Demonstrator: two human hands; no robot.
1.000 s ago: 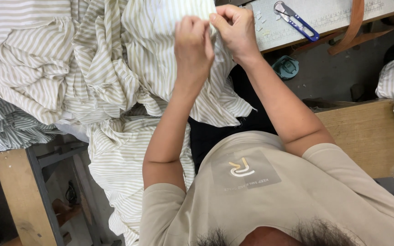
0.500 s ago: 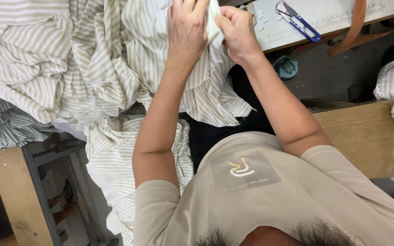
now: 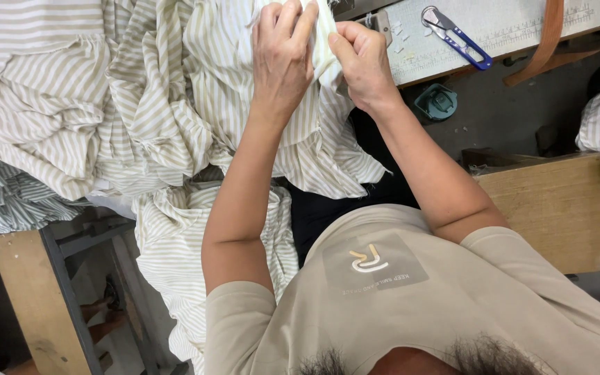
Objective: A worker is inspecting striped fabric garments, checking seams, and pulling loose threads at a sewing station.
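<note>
Head view: left hand [image 3: 282, 59] and right hand [image 3: 362, 62] pinch striped fabric [image 3: 230, 83].

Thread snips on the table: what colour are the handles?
Blue handles on the thread snips, clearest in the head view.

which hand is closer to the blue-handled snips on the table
Right. The right hand pinches the striped fabric just left of the snips; the left hand grips the same fabric farther left, beyond the right hand.
</note>
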